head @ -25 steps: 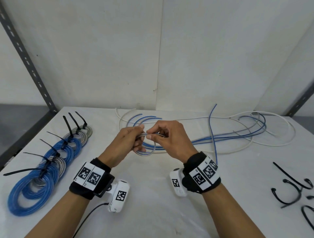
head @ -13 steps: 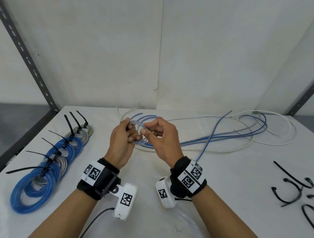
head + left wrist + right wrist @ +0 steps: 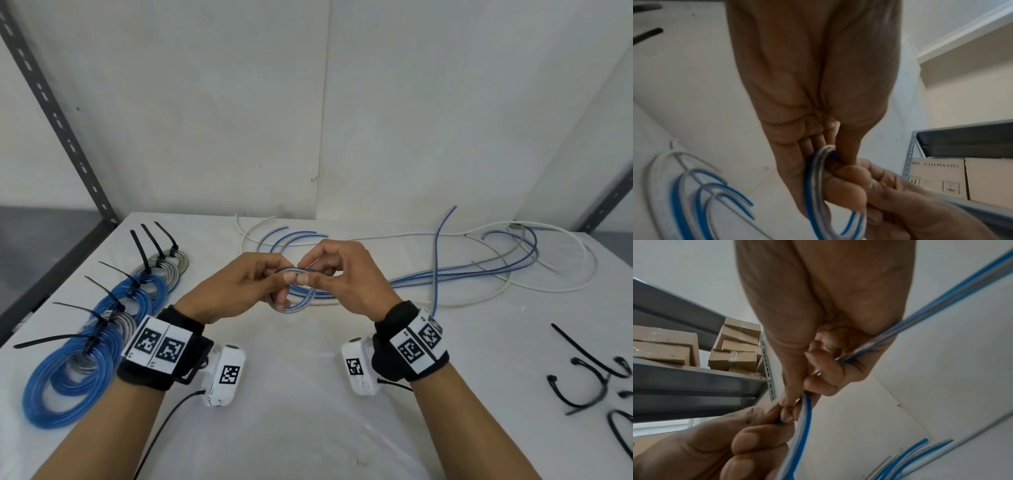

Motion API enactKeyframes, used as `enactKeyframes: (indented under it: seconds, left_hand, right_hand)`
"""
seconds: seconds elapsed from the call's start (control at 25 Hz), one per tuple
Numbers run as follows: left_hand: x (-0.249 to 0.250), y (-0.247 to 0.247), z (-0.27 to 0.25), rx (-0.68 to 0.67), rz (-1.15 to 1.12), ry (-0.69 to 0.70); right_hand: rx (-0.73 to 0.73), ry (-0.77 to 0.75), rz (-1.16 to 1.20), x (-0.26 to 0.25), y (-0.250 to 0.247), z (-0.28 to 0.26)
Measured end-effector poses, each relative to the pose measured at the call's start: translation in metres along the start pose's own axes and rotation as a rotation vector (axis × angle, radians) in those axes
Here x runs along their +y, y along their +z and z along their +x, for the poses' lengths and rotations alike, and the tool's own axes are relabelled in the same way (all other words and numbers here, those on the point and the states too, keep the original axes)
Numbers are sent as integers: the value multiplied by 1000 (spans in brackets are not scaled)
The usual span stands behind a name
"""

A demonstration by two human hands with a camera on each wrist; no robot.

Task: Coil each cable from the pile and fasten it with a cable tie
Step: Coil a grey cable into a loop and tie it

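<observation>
both hands are up over the middle of the white desk (image 3: pixel 308 394), working a small coil of blue-and-clear striped cable (image 3: pixel 297 305). the left hand (image 3: pixel 236 291) has its grip closed on the top of the loop, thumb and fingertips pinching the strands together. the right hand (image 3: pixel 346 277) pinches the same cable just beside it, fingers curled, with the loose run of cable trailing off to the right. behind the hands sits the loose pile of blue, grey and white cables (image 3: pixel 486 263) spread across the back of the desk. along the left edge is a row of finished blue and grey coils with black cable ties (image 3: pixel 99 322). spare black cable ties (image 3: pixel 589 383) lie at the far right.
</observation>
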State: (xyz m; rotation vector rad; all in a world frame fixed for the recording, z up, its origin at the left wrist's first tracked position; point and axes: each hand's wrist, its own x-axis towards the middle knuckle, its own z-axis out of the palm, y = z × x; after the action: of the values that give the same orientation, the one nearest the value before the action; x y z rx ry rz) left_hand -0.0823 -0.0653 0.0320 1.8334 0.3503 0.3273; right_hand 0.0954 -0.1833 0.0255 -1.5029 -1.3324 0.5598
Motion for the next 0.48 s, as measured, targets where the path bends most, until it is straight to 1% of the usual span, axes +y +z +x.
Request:
enactKeyframes:
  seconds: [0.2,0.24,0.32,0.36,0.4,0.44,0.48]
  left_hand:
    - [-2,-7,0,93,-135,-19]
    - [-3,-6,2,127,-164,-28]
    - [-6,-3,7,196,-245,-35]
    - [-7,-1,9,217,-290,-38]
    - [-7,0,10,230,-338,-40]
    - [-7,0,11,236,-398,-42]
    - [-8,-2,11,245,-469,-38]
  right_hand:
    - [52,-19,82,-8,8,-1]
    - [84,-7,90,-9,10,-1]
    - [201,19,120,-9,16,0]
    - [265,15,114,-7,18,0]
    - [296,7,110,-7,21,1]
    - [290,3,101,-6,21,0]
    - [248,4,111,-7,20,0]
